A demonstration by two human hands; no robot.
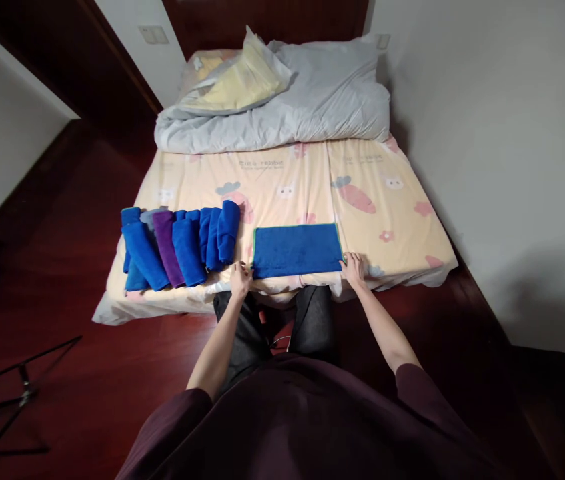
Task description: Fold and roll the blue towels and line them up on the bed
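Note:
A blue towel lies flat and folded into a rectangle near the front edge of the bed. My left hand rests at its near left corner, fingers curled on the edge. My right hand presses on the near right corner with its fingers spread. To the left lies a row of several rolled towels, mostly blue, with one purple and one grey.
A grey duvet and a yellow pillow are heaped at the head of the bed. A white wall runs along the right. Dark red wooden floor surrounds the bed, with a black tripod leg at the lower left.

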